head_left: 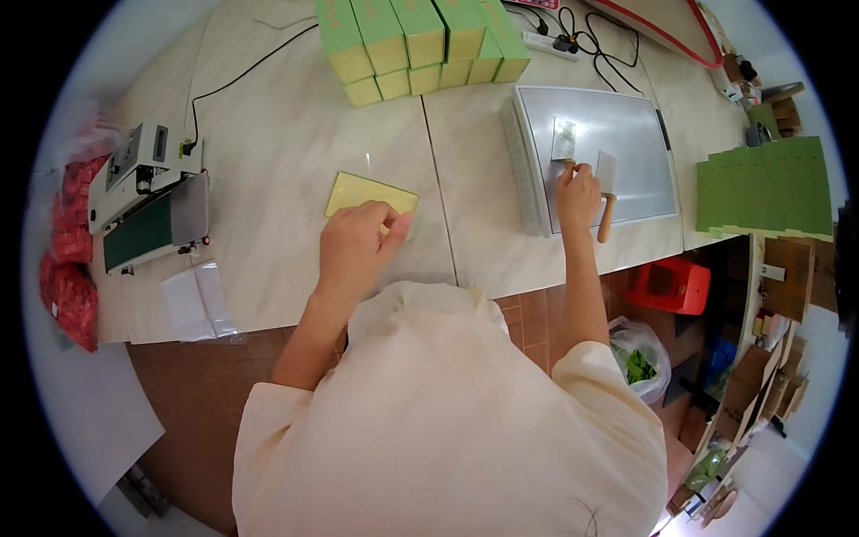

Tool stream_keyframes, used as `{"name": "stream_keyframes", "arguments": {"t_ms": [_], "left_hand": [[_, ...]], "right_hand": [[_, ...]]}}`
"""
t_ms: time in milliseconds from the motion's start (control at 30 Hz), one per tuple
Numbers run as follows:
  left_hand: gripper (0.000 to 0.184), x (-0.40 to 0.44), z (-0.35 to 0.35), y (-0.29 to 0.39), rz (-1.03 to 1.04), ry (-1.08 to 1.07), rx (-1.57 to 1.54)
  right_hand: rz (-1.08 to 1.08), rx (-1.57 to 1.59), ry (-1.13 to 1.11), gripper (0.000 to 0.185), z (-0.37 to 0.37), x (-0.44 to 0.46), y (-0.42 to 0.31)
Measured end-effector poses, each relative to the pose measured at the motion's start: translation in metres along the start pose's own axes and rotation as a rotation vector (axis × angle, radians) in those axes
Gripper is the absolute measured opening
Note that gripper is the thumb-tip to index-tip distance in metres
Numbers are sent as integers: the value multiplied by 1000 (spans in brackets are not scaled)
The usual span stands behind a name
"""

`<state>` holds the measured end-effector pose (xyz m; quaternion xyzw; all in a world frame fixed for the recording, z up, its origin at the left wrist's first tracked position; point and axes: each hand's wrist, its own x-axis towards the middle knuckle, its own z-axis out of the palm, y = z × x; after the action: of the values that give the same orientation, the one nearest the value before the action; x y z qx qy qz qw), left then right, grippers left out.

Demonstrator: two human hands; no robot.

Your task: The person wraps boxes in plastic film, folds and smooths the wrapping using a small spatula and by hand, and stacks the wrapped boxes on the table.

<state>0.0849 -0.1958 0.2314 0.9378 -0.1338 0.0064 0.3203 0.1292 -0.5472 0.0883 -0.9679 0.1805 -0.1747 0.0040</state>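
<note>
My right hand is closed round the handle of a scraper. The scraper's flat metal blade lies over the grey metal hot plate. A second scraper with a wooden handle lies beside that hand, its handle reaching over the plate's near edge. On the table, my left hand has curled fingers at the near side of a pale yellow and green box. Clear film seems to surround this box. The palm hides the box's near edge.
Green and yellow boxes stand stacked at the back, with more green boxes at the far right. A machine with a green belt stands left, near clear plastic sheets. Black cables run behind the plate.
</note>
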Motion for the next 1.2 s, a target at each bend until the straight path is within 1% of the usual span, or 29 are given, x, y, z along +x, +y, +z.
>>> {"name": "stream_keyframes", "arguments": {"t_ms": [67,133,200,267,333,367,400,433,467,533,567,633,667,733,867,967,1033,1133,1200], "left_hand": [[29,-2,6,2,1,3,32],[26,-4,11,3,2,3,59],[21,-4,15,1,27,62,128],[18,-4,18,-2,9,88,131],[15,-4,19,-8,-14,117,137],[13,-4,19,-11,11,160,138],[12,-3,20,-14,39,203,137],[12,-4,20,-15,39,200,136],[12,-5,20,-17,24,200,154],[11,-7,20,-20,14,191,169],[12,-7,21,-22,9,198,193],[13,-6,21,-23,9,204,214],[14,-6,21,-24,19,214,219],[14,-6,21,-26,28,226,223],[14,-6,23,-29,38,243,205],[14,-7,24,-32,28,249,194],[14,-6,23,-33,19,257,192],[14,-3,17,-34,-38,278,105],[9,-3,15,-42,40,213,90]], "right_hand": [[32,52,38,27,5,1,-1],[10,-20,-24,24,9,0,2],[23,-20,-66,22,9,-1,5],[27,-16,-109,20,6,-1,3],[75,278,-119,22,-22,-8,-4],[73,279,-123,22,-42,-13,-10],[56,499,-225,22,-67,-17,-17],[40,719,-327,22,-89,-21,-24],[44,716,-329,22,-108,-27,-28],[-189,809,-505,21,-137,-40,-34],[-182,807,-505,21,-148,-44,-37],[-419,847,-530,19,-164,-51,-42],[-416,845,-530,19,-165,-54,-44],[-538,904,-494,19,-168,-59,-49],[-586,860,-506,16,-170,-62,-57],[-588,862,-495,14,-173,-62,-64],[-553,870,-533,14,-174,-63,-70],[-573,859,-545,14,-173,-61,-76],[-593,850,-532,14,-170,-60,-82]]}}
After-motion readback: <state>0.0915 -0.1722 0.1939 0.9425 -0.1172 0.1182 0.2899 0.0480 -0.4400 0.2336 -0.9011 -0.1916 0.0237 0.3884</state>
